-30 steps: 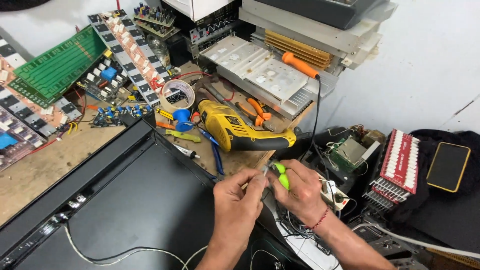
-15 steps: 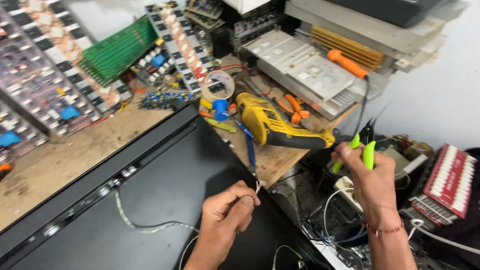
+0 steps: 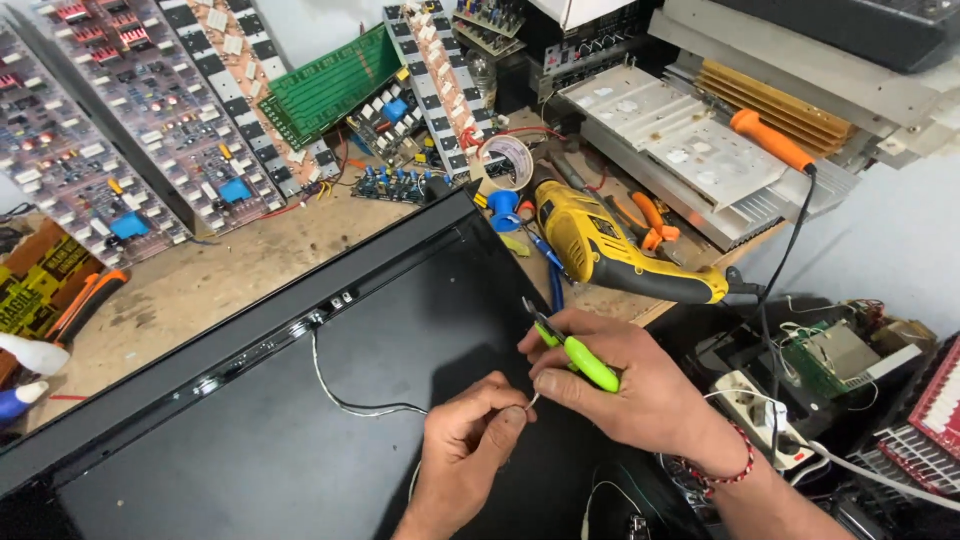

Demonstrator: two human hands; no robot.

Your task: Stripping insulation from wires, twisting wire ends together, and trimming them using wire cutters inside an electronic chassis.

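The big black panel (image 3: 300, 430) lies flat across the desk (image 3: 200, 290) in front of you, where it lay a second ago, though your view now sits lower and nearer over it. Behind it lean the long circuit boards (image 3: 150, 120) and the green board (image 3: 335, 85), and the yellow drill (image 3: 610, 250) rests just beside the panel's far corner, near the roll of tape (image 3: 505, 160).

Your right hand (image 3: 625, 385), which half a second ago was lifted away toward the drill with the green-handled cutters (image 3: 570, 350), has come back down over the panel. It is closed around the cutters, their tip pointing up and left, while its fingertips meet your left hand.

Your left hand (image 3: 470, 440) is pinched shut on the thin white wire (image 3: 345, 395), which curls across the panel from its top rail. Both hands now touch at the wire's end, so work on that end looks resumed.
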